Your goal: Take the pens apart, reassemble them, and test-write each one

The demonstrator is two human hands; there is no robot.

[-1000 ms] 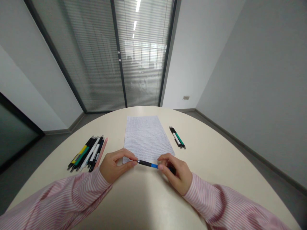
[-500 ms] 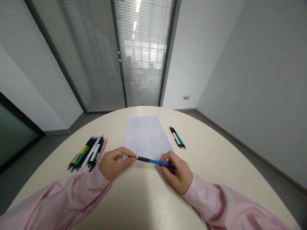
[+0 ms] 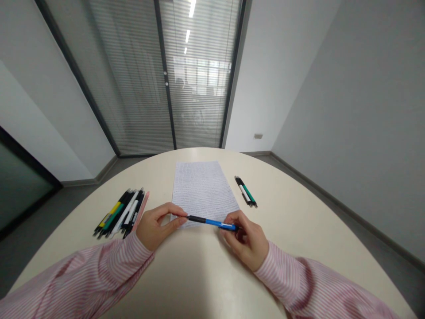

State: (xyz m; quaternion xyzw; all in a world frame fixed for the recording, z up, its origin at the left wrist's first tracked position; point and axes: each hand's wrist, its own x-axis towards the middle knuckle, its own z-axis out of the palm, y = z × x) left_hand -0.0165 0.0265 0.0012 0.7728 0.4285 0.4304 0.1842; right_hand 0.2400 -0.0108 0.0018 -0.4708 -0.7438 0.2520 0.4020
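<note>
A blue pen [image 3: 212, 222] with a black grip lies nearly level between my two hands, over the near edge of a sheet covered in handwriting [image 3: 203, 186]. My left hand [image 3: 160, 225] pinches its tip end between thumb and forefinger. Around the other end, the fingers of my right hand [image 3: 245, 238] are closed, partly hiding it. To the left, beside my left wrist, lies a group of several pens [image 3: 121, 212] in yellow, green, white, black and pink. Two pens [image 3: 245, 191], one with a white part and one green, lie right of the sheet.
The round cream table [image 3: 299, 221] curves away on both sides. Beyond its far edge stand a glass partition with blinds [image 3: 199, 106] and grey walls [image 3: 358, 115]. A small socket plate [image 3: 258, 136] is low on the wall.
The pen's tip end has shifted slightly left with my left hand. My right hand has moved very slightly right, and more of the pen's blue barrel shows.
</note>
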